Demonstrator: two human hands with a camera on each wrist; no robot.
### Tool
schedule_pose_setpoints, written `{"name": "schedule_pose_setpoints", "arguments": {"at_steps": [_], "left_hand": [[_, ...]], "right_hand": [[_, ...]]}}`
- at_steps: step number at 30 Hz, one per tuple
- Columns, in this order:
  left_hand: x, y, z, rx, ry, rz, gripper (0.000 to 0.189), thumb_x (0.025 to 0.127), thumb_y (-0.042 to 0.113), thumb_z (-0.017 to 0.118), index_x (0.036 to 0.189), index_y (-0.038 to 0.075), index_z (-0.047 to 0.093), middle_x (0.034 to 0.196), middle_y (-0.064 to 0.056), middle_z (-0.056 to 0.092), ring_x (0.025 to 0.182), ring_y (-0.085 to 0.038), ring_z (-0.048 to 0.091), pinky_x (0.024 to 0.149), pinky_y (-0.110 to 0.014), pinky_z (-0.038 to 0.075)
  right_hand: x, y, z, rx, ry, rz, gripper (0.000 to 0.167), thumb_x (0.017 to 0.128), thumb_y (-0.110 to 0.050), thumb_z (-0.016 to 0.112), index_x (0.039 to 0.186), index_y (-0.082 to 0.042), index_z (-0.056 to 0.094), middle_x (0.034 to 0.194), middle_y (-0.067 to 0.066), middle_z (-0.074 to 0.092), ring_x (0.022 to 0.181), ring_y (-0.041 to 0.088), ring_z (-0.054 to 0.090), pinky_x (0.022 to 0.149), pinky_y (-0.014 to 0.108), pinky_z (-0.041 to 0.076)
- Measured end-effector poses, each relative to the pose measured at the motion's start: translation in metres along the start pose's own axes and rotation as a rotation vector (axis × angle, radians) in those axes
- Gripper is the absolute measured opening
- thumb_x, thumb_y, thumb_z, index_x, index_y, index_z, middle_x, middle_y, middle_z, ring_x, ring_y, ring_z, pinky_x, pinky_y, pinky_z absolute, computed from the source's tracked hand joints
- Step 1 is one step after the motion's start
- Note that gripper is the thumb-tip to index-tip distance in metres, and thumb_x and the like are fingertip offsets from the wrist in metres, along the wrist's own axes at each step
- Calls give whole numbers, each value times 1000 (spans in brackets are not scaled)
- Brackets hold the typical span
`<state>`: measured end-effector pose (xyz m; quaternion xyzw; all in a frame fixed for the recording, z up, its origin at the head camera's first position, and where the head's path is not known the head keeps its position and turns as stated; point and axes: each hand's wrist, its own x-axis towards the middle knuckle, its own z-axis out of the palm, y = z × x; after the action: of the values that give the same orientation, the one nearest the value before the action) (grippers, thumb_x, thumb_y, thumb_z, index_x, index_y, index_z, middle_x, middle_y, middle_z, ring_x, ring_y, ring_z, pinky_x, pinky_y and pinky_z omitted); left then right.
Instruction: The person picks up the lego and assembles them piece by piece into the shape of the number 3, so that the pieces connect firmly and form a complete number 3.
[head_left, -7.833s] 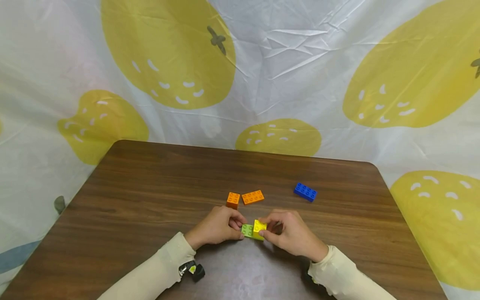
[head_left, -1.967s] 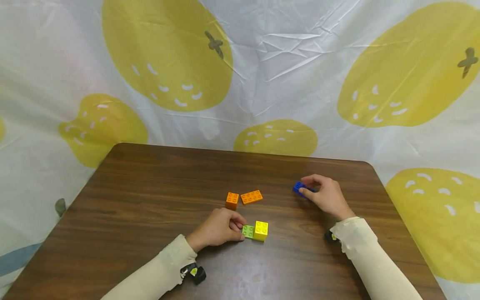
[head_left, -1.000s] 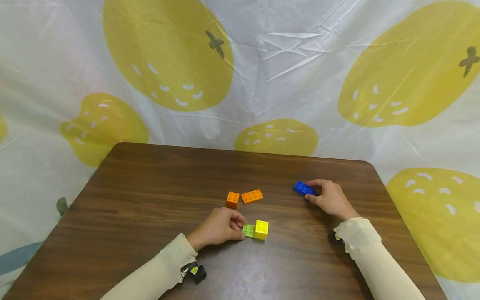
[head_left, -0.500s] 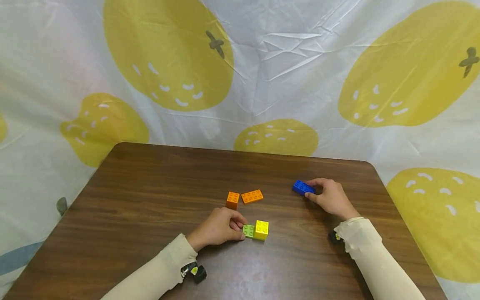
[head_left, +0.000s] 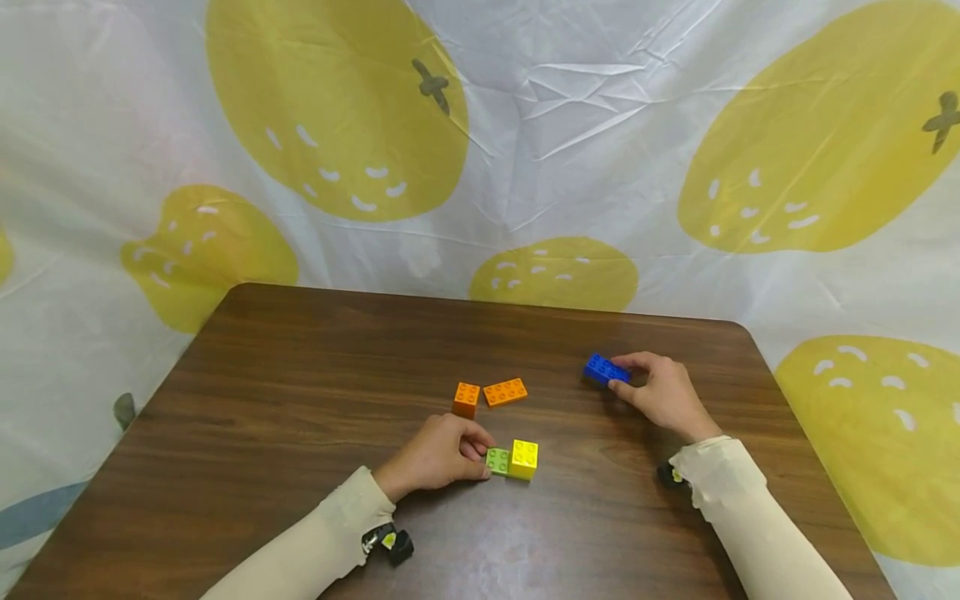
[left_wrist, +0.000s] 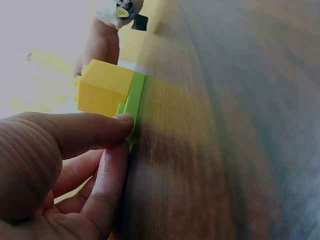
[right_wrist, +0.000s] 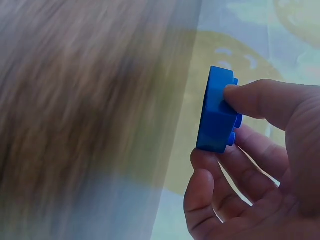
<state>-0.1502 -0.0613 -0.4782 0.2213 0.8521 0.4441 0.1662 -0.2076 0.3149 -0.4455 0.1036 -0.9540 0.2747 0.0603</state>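
Observation:
My left hand [head_left: 435, 454] pinches the left end of a flat light-green building brick [head_left: 497, 461] on the table. A taller yellow brick [head_left: 524, 459] is seated on the green one's right end; the left wrist view shows the yellow brick [left_wrist: 105, 87] flush against the green brick [left_wrist: 137, 95]. Farther back at the right, my right hand [head_left: 660, 396] grips a blue eight-stud brick [head_left: 602, 368] by its right end, thumb in front and fingers behind. In the right wrist view the blue brick [right_wrist: 215, 112] hangs off the tabletop between thumb and fingers.
A tall orange brick [head_left: 466, 398] stands just behind my left hand. Right of it lies a flat orange brick [head_left: 506, 392]. The brown wooden table [head_left: 337, 350] reaches back to a white curtain [head_left: 570, 167] with yellow fruit prints.
My right hand has left the yellow brick on the green one, moved back and right, and taken hold of the blue brick, now slightly raised. My left hand stays on the green brick.

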Motion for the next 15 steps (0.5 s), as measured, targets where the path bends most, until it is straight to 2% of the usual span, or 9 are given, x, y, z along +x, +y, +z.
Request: {"name": "schedule_pose_setpoints", "arguments": {"at_steps": [11, 13, 15], "left_hand": [[0, 0, 0, 0, 2, 9, 33, 80, 11, 92, 110, 6, 80, 92, 2, 75, 81, -6, 68, 72, -18, 58], [0, 0, -1, 1, 2, 11, 34, 80, 12, 92, 110, 6, 80, 92, 2, 75, 81, -6, 68, 72, -19, 58], [-1, 1, -1, 0, 0, 13, 34, 80, 12, 92, 111, 6, 80, 92, 2, 75, 81, -6, 68, 72, -19, 58]], "right_hand": [[-4, -22, -1, 56, 11, -36, 36, 92, -20, 83, 126, -10, 77, 116, 13, 79, 105, 31, 73, 87, 44, 54], [-5, -25, -1, 66, 11, -42, 36, 92, -20, 83, 125, -10, 77, 115, 13, 79, 102, 30, 73, 85, 42, 54], [-6, -29, -1, 86, 3, -42, 35, 92, -20, 83, 125, -10, 77, 113, 13, 79, 95, 28, 72, 76, 37, 55]]}}
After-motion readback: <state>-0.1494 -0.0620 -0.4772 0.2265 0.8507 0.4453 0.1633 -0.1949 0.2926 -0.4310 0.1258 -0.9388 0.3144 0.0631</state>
